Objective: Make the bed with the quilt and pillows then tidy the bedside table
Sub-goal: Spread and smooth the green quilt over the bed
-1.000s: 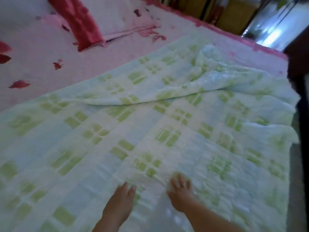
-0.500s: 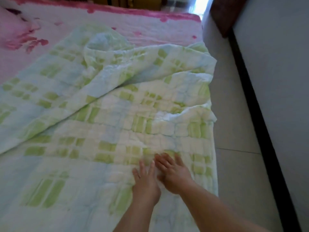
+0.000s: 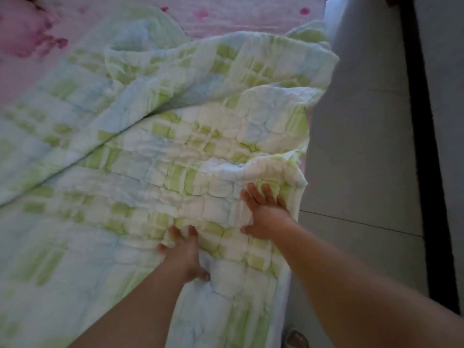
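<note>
Head: both hands (image 3: 184, 254) (image 3: 266, 217) flat on quilt (image 3: 175, 159)

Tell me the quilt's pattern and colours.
The quilt is white with green and pale blue checks, seen in the head view.

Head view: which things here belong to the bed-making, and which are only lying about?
Belong to the job: green checked quilt, rumpled near the bed edge; pink sheet under it; left hand and right hand, both pressing on the quilt.
Just lying about: tiled floor; dark strip beyond it; small object on the floor, too unclear to name.
</note>
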Tool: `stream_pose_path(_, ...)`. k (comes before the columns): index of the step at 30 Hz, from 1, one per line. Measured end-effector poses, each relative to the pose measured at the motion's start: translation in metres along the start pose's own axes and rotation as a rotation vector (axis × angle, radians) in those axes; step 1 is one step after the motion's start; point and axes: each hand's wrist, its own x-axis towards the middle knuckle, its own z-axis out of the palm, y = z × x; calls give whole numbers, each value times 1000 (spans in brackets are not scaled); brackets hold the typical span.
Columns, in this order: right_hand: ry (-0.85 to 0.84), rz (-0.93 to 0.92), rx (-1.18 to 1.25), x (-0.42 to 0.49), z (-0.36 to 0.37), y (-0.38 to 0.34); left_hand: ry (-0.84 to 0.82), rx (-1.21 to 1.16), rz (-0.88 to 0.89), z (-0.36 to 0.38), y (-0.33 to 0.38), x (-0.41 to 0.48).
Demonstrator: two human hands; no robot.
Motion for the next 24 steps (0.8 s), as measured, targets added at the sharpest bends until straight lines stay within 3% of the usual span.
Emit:
stream_pose_path(17,-350,-71,-70,-28,-32,3,-141,-17,-23,-17,-9,-10)
stream_pose_path(20,-312,-88,-17,-24,-58,10,-181,-34,-43,-23,-8,-7)
stream_pose_path(24,-43,-155,79,-5,-110,30,-267,-41,-81,-55,3,6)
